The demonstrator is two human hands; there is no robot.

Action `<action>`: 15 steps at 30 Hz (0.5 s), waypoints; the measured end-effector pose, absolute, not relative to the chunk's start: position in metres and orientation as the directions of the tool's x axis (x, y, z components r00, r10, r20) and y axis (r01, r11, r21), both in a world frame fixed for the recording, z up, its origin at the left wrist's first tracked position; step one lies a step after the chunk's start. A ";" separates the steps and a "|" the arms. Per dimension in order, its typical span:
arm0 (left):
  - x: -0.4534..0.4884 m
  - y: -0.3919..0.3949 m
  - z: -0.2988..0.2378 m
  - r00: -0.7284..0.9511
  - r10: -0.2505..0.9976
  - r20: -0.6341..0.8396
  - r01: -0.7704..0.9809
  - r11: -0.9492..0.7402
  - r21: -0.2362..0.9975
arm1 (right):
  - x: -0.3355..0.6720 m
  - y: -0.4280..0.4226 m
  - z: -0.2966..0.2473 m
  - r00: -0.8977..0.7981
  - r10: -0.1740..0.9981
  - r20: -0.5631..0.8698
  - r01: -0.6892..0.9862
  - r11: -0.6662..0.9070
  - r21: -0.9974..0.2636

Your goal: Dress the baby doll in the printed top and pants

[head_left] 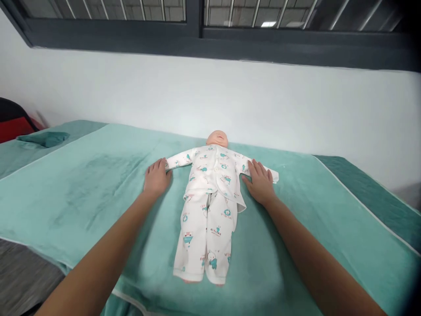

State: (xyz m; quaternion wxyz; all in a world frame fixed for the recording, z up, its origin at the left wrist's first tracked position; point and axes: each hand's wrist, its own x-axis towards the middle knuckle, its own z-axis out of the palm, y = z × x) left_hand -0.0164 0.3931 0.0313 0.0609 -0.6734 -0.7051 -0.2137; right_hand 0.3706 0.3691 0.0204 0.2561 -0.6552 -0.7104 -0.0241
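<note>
A baby doll (217, 138) lies on its back on a green sheet, its head toward the wall and its arms spread out. It wears a white printed top (213, 169) and matching white trousers (207, 237); only the tips of its feet show below the cuffs. My left hand (157, 176) rests at the end of the sleeve on the left, fingers stretched out and touching the cuff. Over the sleeve on the right lies my right hand (259, 181), fingers spread flat, with the cuff sticking out past it. The top's lower right corner flares onto the sheet.
The green sheet (98, 188) covers the bed, with darker green cloth at both sides. A white wall (210, 96) rises behind it, under a dark-framed barred window (197, 41). A red and black item (15, 127) stands at the far left. Grey floor (26, 276) shows lower left.
</note>
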 end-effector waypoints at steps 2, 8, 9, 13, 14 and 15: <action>-0.023 0.396 0.034 -0.103 0.936 0.338 0.975 0.028 0.219 | 0.394 0.369 0.017 0.035 0.933 0.358 0.961 0.067 -0.267; -0.030 0.409 0.041 -0.063 0.954 0.294 0.990 0.023 0.139 | 0.432 0.368 0.014 0.098 0.936 0.339 0.974 -0.020 -0.225; -0.032 0.409 0.043 -0.046 0.957 0.286 0.993 0.012 0.119 | 0.434 0.368 0.014 0.076 0.934 0.349 0.979 -0.004 -0.203; -0.040 0.406 0.049 -0.055 0.952 0.303 0.995 0.028 0.092 | 0.439 0.369 0.017 0.127 0.926 0.355 0.981 -0.064 -0.185; -0.041 0.405 0.050 -0.078 0.948 0.310 0.993 0.048 0.104 | 0.439 0.369 0.017 0.163 0.920 0.355 0.976 -0.098 -0.194; -0.041 0.404 0.050 -0.102 0.944 0.312 0.991 0.068 0.119 | 0.439 0.368 0.018 0.194 0.913 0.359 0.971 -0.128 -0.200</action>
